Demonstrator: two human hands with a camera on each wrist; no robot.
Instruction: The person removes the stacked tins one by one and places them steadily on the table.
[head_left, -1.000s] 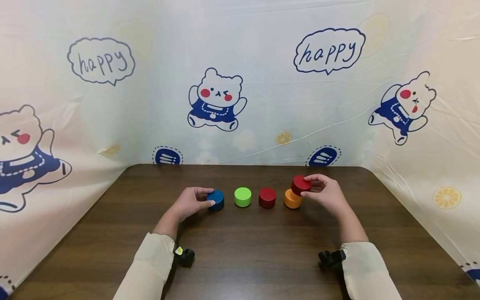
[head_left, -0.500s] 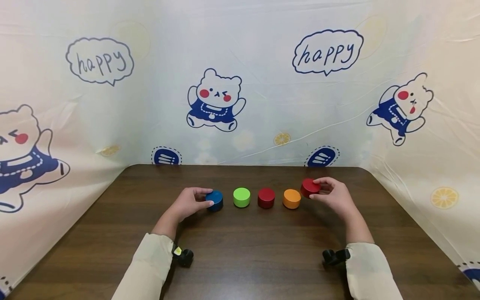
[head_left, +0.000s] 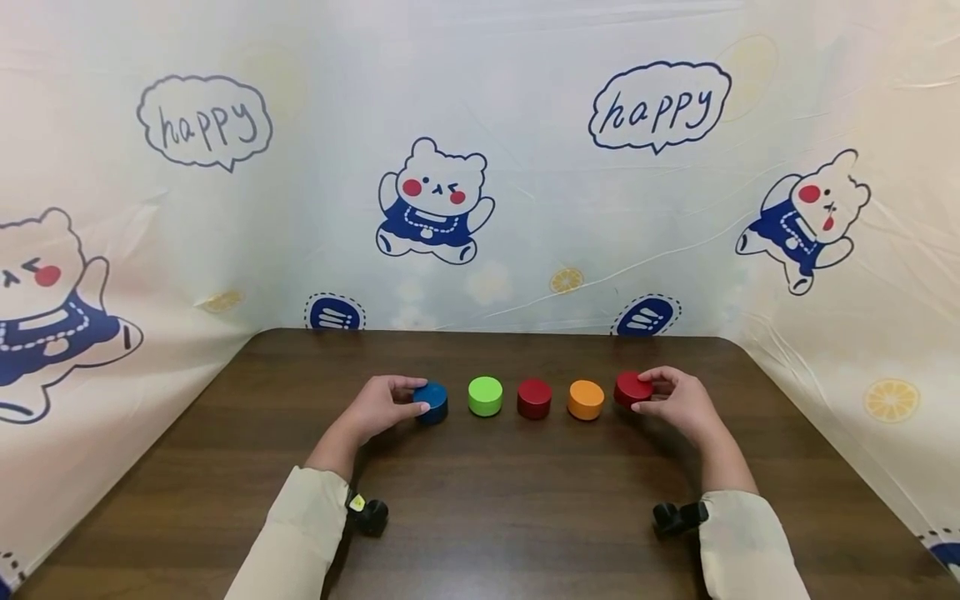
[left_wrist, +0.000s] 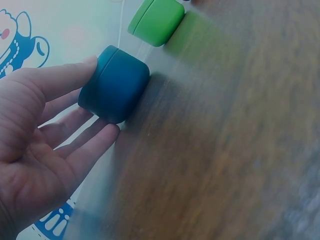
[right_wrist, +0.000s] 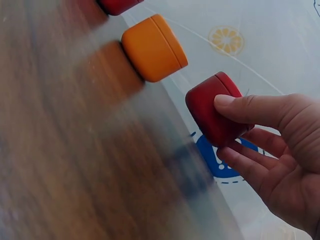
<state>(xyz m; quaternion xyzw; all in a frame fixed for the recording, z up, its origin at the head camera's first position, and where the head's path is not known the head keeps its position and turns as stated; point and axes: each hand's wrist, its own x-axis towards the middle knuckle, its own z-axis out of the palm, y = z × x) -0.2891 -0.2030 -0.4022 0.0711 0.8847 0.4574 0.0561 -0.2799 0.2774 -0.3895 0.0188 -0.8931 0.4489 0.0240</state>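
Across the tabletop runs a row of small round lidded tins. My left hand (head_left: 380,406) pinches the blue tin (head_left: 432,404) at the row's left end, thumb on the near side and fingers behind. In the left wrist view the blue tin (left_wrist: 117,85) stands on the wood. To its right are a green tin (head_left: 485,397), a red tin (head_left: 534,400) and an orange tin (head_left: 586,401). My right hand (head_left: 682,402) grips a second red tin (head_left: 632,390) at the right end. The right wrist view shows this red tin (right_wrist: 215,107) tilted, seemingly just above the table.
The brown wooden table (head_left: 487,508) has rounded far corners. A printed cloth (head_left: 525,108) with bears and lettering hangs behind it and along both sides. Black wrist cameras sit at the left cuff (head_left: 369,517) and right cuff (head_left: 678,518).
My right hand has carried the red tin from above the orange tin to the right, then lowered it beside the orange one. The left hand keeps its grip on the blue tin.
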